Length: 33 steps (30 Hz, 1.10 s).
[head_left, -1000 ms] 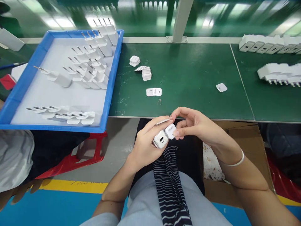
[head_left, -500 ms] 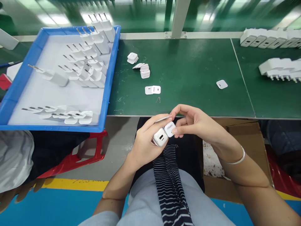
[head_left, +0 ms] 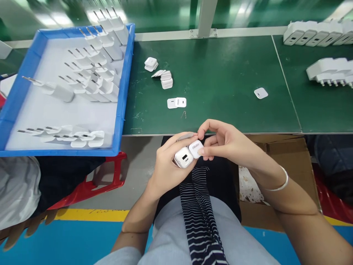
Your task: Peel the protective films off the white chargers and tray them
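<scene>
The view has shifted over the past half second, carrying the tray [head_left: 124, 96] farther left in the frame, while both hands keep their grip. Below the front edge of a green bench [head_left: 220, 79], the left hand [head_left: 164, 159] clasps a white charger [head_left: 182, 159], fingers wrapped around its body and port end facing the camera. The right hand [head_left: 227, 144] pinches a printed cover [head_left: 194, 148] at its edge, thumb on its face; the cover stands at the charger's end, beside the ports. A thin plate [head_left: 184, 136] lies along the left fingers, near the right fingertips. On the bench, two overlapping covers [head_left: 180, 102] lie near stacked pieces [head_left: 166, 79], with a lone piece [head_left: 260, 93] off to the right. Pronged chargers [head_left: 96, 86] fill part of the tray.
</scene>
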Available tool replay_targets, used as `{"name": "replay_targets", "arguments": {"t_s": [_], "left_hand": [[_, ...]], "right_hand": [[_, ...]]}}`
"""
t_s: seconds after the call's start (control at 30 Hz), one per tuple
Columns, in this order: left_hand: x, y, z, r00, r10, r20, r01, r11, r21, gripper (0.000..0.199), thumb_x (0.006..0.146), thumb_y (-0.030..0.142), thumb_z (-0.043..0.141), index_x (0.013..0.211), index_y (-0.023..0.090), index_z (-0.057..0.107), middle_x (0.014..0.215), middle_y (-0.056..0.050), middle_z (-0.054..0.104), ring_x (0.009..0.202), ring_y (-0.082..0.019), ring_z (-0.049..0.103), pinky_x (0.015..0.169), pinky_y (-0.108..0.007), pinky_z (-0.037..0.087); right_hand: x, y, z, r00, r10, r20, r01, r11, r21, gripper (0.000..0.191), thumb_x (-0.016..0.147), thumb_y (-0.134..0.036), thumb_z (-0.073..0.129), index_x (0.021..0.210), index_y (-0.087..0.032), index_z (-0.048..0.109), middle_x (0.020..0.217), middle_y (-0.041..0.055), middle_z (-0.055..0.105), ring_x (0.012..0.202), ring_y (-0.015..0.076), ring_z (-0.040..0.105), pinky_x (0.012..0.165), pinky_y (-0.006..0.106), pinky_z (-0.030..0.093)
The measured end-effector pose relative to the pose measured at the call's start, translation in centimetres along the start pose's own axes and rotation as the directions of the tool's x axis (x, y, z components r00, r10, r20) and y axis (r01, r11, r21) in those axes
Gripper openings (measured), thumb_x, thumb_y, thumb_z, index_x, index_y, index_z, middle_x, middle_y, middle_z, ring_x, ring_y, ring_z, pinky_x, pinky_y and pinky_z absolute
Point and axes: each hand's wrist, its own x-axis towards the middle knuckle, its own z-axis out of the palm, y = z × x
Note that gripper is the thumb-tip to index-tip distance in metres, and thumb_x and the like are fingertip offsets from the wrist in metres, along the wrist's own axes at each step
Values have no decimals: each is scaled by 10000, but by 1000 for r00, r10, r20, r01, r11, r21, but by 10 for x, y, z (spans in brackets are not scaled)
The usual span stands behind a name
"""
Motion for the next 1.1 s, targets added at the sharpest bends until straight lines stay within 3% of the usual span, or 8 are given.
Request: {"name": "replay_targets", "arguments": {"t_s": [0.23,0.87,1.1], "left_hand": [[1,2,-1,999,-31,19,33,997,-72,431,727,54,816,1134,174,742,1184,-89,749,1105,-176,713,991,-272,588],[1,5,1,998,-60,24,62,992,-111,460,729,53,817,1154,212,741,1199,-76,748,1095,-183,715,977,-308,599],[1,-1,0,995,-94,39,101,953,-287,458,703,104,870,1128,234,760,1198,-74,753,1079,-199,726,988,-349,603]], "right_hand": [[-4,-2,1,1000,14,22,-12,997,-81,346,709,-80,800,889,-199,529,627,-66,623,539,92,643,521,175,529],[-10,-8,4,999,46,5,-45,989,-142,334,742,-105,787,894,-212,510,576,-63,625,528,97,629,510,178,488],[-13,4,0,1000,0,8,0,999,-54,431,721,-174,883,927,-220,507,641,-73,613,539,82,605,500,172,477]]}}
